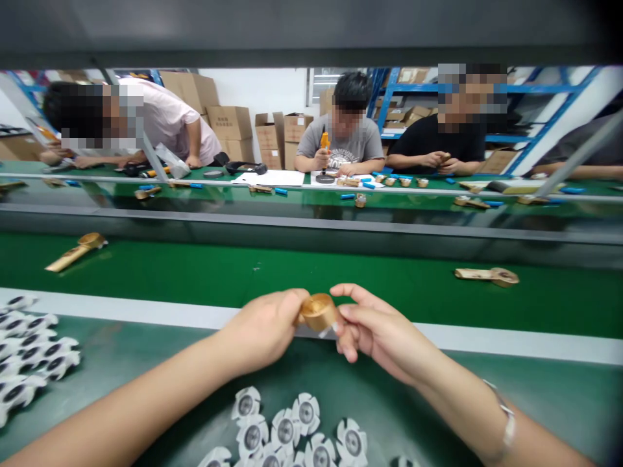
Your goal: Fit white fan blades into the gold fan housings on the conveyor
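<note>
My left hand (265,327) is closed around a gold, round-headed part (318,311), held just above the near edge of the green table. My right hand (377,327) pinches the same gold part from the right side with thumb and fingers. Something thin and pale hangs from under the part, too small to name. Below my hands lie several white fan impellers (292,431) on the table mat. A second group of white fan impellers (29,363) lies at the far left.
A green conveyor belt (243,272) runs across beyond a white strip, carrying a gold handle-shaped piece (75,251) at left and another (487,275) at right. Across it, three people work at a far bench strewn with gold pieces and blue cells. Cardboard boxes and blue shelving stand behind.
</note>
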A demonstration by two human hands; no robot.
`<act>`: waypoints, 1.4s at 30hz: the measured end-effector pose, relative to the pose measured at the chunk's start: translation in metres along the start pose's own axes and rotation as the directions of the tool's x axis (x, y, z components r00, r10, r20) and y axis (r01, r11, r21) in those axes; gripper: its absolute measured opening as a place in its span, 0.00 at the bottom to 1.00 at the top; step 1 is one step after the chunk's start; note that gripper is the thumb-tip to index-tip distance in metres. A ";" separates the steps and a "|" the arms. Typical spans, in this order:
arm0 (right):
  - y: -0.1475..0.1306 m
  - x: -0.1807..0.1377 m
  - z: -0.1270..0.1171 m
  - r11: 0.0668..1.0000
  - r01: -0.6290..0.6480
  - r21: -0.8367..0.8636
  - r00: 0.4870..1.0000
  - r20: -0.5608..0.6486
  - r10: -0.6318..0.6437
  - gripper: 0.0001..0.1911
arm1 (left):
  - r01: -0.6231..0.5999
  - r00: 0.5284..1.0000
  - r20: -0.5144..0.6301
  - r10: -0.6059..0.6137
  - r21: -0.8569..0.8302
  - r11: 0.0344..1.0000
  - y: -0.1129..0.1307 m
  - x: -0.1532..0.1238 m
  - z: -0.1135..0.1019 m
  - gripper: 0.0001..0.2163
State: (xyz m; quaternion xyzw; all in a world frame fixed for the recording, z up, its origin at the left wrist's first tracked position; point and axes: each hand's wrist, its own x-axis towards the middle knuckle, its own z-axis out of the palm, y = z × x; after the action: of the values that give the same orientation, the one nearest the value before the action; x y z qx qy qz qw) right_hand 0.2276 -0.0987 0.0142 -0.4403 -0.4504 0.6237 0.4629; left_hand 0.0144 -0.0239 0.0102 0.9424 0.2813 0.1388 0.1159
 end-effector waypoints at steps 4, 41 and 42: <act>0.008 0.021 -0.062 0.590 -0.010 -0.807 0.899 -0.266 -0.349 0.12 | 0.214 0.976 -0.059 -0.209 0.089 0.973 -0.051 0.009 -0.005 0.21; 0.011 -0.012 0.023 0.078 0.657 -0.750 0.672 0.535 -0.511 0.14 | 0.297 0.880 0.391 -0.269 -0.895 -0.332 0.036 0.000 0.017 0.18; 0.011 -0.014 0.024 0.116 0.643 -0.757 0.687 0.503 -0.525 0.15 | 0.247 0.877 0.358 -0.320 -0.908 -0.337 0.035 0.001 0.017 0.17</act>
State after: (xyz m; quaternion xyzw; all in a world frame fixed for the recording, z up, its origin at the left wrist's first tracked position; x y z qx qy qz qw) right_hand 0.2052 -0.1174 0.0097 -0.3660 -0.8685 0.0653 0.3279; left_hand 0.0378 -0.0541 0.0048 0.3791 0.2885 0.2925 0.8291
